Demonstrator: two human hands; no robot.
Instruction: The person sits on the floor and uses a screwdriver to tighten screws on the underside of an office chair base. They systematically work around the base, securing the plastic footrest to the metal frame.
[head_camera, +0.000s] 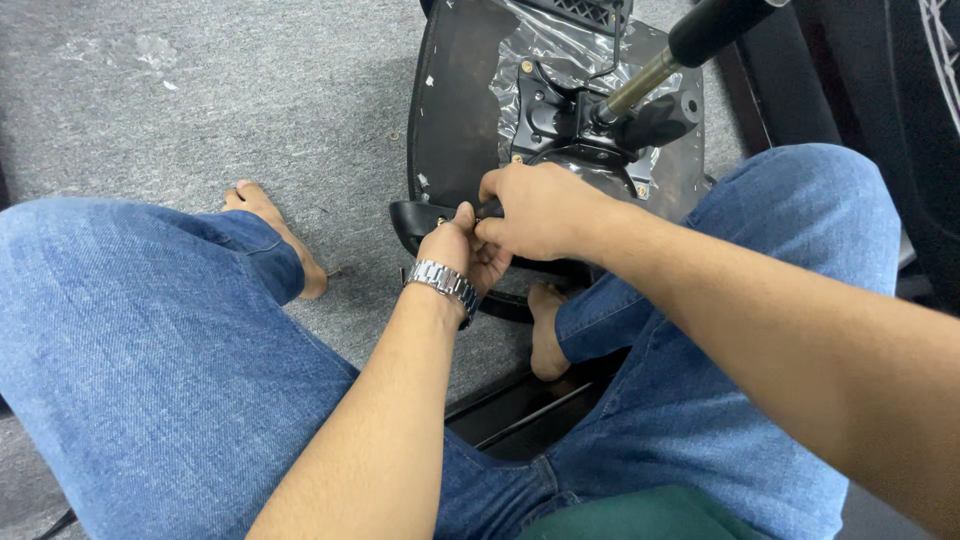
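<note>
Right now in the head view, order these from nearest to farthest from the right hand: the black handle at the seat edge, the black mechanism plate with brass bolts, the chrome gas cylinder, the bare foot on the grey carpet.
1. Black handle: gripped by the right hand.
2. Black mechanism plate: just above.
3. Chrome gas cylinder: upper right.
4. Bare foot: far left.

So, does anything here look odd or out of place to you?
Yes: the office chair seat lies upside down on the grey carpet, its underside still wrapped in crinkled clear plastic. Both hands, left hand and right hand, are at its front edge.
</note>
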